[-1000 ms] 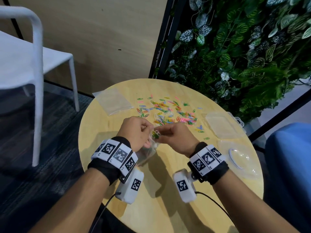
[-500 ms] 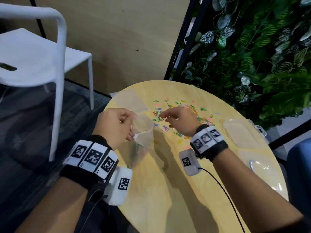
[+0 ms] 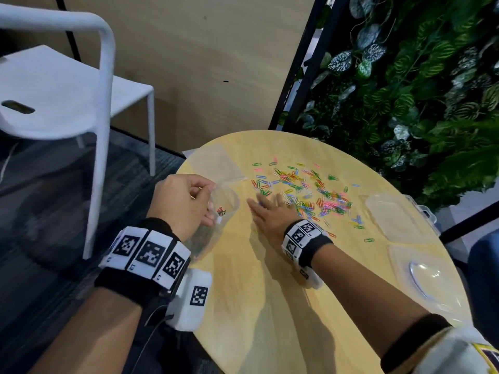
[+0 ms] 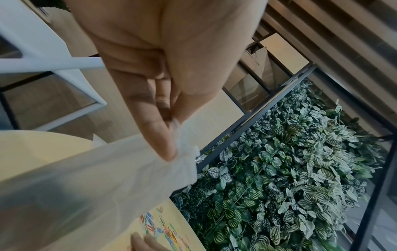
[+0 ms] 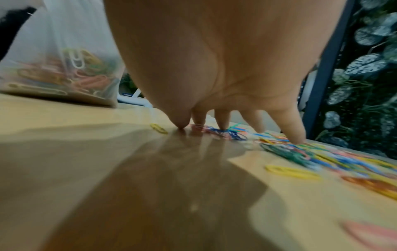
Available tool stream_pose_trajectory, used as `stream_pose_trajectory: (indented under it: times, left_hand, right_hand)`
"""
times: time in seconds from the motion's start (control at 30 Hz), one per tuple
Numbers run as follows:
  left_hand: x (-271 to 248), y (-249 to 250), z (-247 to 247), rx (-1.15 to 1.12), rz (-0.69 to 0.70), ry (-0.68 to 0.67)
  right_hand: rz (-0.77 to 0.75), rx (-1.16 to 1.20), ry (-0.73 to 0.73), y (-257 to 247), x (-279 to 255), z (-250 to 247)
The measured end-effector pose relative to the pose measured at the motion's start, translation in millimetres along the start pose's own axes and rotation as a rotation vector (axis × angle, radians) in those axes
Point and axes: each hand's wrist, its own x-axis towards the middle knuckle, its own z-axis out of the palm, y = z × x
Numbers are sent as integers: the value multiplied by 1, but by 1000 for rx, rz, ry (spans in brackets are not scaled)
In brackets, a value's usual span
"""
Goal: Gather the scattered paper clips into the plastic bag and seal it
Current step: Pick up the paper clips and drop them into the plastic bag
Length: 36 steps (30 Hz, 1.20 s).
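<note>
On the near-left edge of the round counter (image 3: 270, 306), the left hand (image 3: 181, 203) is pinching the rim of the plastic bag (image 3: 218, 220) between thumb and fingers, its grip closing on the film so the mouth is gaping toward the pile. Judging by that pose, the bag is being propped upright and open so clips can be dropped in without a second hand; its bottom is resting on the counter, and a small heap of coloured clips is already lying inside, plainly visible through the film in the right wrist view

Just beside the bag, the right hand (image 3: 270, 211) is lying flat with fingers straight and spread, its grip open and holding nothing, fingertips (image 5: 297, 137) pressing down onto the near edge of the scattered paper clips (image 3: 305, 193). That spread, I judge, is readying a rake or sweep of many clips at once rather than picking singles. Most clips are lying loose across the middle of the counter, so the gathering is looking far from done and the sealing not yet begun

Motion blur is smearing the clips nearest the right wrist camera. The left wrist view is showing only the pinch and pale film; the bag's seal strip is too indistinct to make out. A second clear bag (image 3: 216, 163) and a clear lidded box (image 3: 397, 217) are lying well apart from the hands, their contents hard to tell
</note>
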Motion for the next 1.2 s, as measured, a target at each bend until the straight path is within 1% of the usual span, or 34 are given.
stream_pose_trajectory:
  times: [0.07, 0.17, 0.23, 0.33, 0.37, 0.43, 0.5, 0.53, 0.6, 0.63, 0.67, 0.7, 0.73, 0.8, 0.87, 0.93, 1.0, 1.07, 1.13, 1.17, 1.2]
  left_hand:
    - [-2, 2, 1, 1, 3, -12]
    - [-4, 3, 3, 11, 5, -21]
    - [-4, 3, 4, 8, -1, -28]
    - [-5, 4, 7, 19, -4, -46]
    - [-6, 5, 8, 27, -1, -50]
    - [-7, 6, 11, 41, 6, -59]
    - [-7, 6, 15, 50, 0, -73]
    - [-7, 7, 17, 50, -5, -83]
    - [-8, 8, 23, 49, -10, -105]
    - [-7, 8, 26, 52, -8, -113]
    - [-8, 8, 29, 56, -6, -120]
    - [-8, 8, 31, 58, -3, -127]
    - [-8, 8, 34, 59, 0, -132]
    - [-8, 8, 38, 67, 5, -142]
    - [-10, 10, 41, 78, 12, -149]
    - [-11, 10, 43, 93, 23, -157]
    - [-12, 10, 45, 94, 25, -162]
    - [-11, 10, 45, 97, 24, -162]
    - [-10, 10, 44, 101, 21, -156]
    - [-9, 10, 44, 100, 18, -152]
    - [-9, 10, 44, 98, 17, -150]
  right_hand:
    - [31, 28, 11, 9, -7, 5]
    - [10, 32, 81, 14, -21, -2]
    - [51, 31, 121, 14, -27, -9]
    - [146, 32, 140, 22, -33, -11]
    - [168, 54, 149, 28, -36, -12]
    - [213, 174, 190, 41, -39, -14]
    - [296, 406, 279, 57, -43, -14]
    - [359, 594, 333, 64, -45, -14]
    - [443, 1148, 401, 73, -52, -17]
    - [446, 1445, 406, 73, -56, -21]
    - [417, 1680, 391, 71, -61, -29]
    - [375, 1851, 362, 66, -66, -36]
    - [331, 1965, 320, 59, -70, -46]
    - [212, 2092, 230, 41, -79, -65]
    - [113, 2105, 135, 19, -87, -77]
    - [54, 1978, 65, -2, -92, -82]
    - [44, 1798, 38, -17, -94, -82]
    - [85, 1648, 50, -26, -93, -81]
    - [96, 1538, 68, -32, -91, -80]
    - [77, 1434, 108, -33, -90, -79]
    - [46, 1283, 175, -34, -90, -79]
